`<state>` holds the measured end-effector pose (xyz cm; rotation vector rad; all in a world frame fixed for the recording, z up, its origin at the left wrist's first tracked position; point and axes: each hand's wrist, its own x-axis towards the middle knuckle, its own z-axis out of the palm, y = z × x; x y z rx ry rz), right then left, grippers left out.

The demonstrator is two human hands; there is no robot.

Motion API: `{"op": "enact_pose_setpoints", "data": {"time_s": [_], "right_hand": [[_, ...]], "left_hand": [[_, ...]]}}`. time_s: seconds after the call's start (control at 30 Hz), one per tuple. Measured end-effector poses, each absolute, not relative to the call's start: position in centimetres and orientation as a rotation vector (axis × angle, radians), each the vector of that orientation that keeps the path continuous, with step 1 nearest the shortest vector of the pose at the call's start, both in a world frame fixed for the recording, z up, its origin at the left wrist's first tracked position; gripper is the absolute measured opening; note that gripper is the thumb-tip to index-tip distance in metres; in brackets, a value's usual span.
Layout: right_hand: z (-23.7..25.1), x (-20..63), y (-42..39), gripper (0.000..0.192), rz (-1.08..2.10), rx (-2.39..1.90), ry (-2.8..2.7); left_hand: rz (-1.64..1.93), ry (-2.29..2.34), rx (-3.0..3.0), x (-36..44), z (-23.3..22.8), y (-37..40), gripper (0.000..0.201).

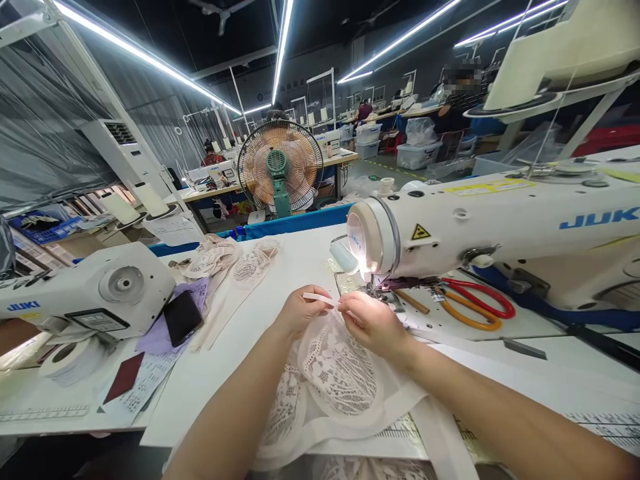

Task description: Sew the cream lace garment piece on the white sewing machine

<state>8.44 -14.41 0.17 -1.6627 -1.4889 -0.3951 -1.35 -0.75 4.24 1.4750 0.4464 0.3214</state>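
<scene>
In front of the sewing machine point(425, 233), my left hand point(303, 309) pinches a narrow pale strap point(318, 297) between thumb and fingers. My right hand point(373, 325) is closed at the strap's other end, close to the upper edge of a cream lace bra point(340, 373). The lace cups hang below both hands, and the bra's band drapes over the table's front edge. The machine's lamp lights the needle area just beyond my fingers. Exactly where strap and bra meet is hidden by my fingertips.
Orange-handled and red-handled scissors point(475, 307) lie beneath the machine arm. More lace bra pieces point(250, 263) rest on the white table at left, near a black phone point(183, 318) and a second sewing machine point(120, 287). A large fan point(278, 167) stands behind the table; other people work farther back.
</scene>
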Motion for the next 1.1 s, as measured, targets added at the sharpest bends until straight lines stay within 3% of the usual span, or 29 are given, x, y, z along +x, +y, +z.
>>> {"op": "enact_pose_setpoints", "data": {"time_s": [0.1,0.73,1.1], "right_hand": [[0.5,8.2,-14.6,0.012,-0.457,-1.671,-1.491],[1.1,7.3,-13.9,0.024,-0.914,-1.874,-1.374],[1.7,7.6,-14.7,0.017,-0.653,-1.810,-1.437]], "left_hand": [[0.340,0.436,1.511,-1.3,4.1,-0.6,0.013],[0.385,0.442,1.859,-1.2,3.4,-2.0,0.007],[0.403,0.451,1.791,-1.3,3.9,-1.8,0.006]]}}
